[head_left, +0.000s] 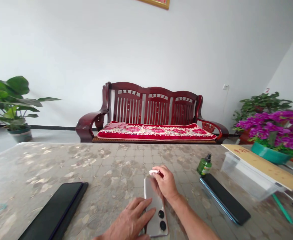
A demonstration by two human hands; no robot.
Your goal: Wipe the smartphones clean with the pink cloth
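While the left hand (pixel 132 221) lies flat with its fingers spread on the near half of a silver smartphone (pixel 156 213), pinning it back-up against the table (pixel 91 163), the right hand (pixel 165 183) pinches a small white pad (pixel 154 172) between thumb and fingertips at the phone's far end. The phone lies directly under both hands, its camera lenses just right of the left fingertips. The step in hand looks like wiping the phone's back: the pad sits at the far edge, so the cleaning seems to be at one end of its stroke, with most of the surface toward the lenses still to cover. A next pass would call for drawing the pad nearer along the back while the left hand keeps pressing, and shifting those fingers off any part to be wiped. Just right of the pinching hand stands a small green bottle (pixel 204 165), and beyond it a dark phone (pixel 224 198); well left of the holding hand lie two black phones (pixel 56 211).
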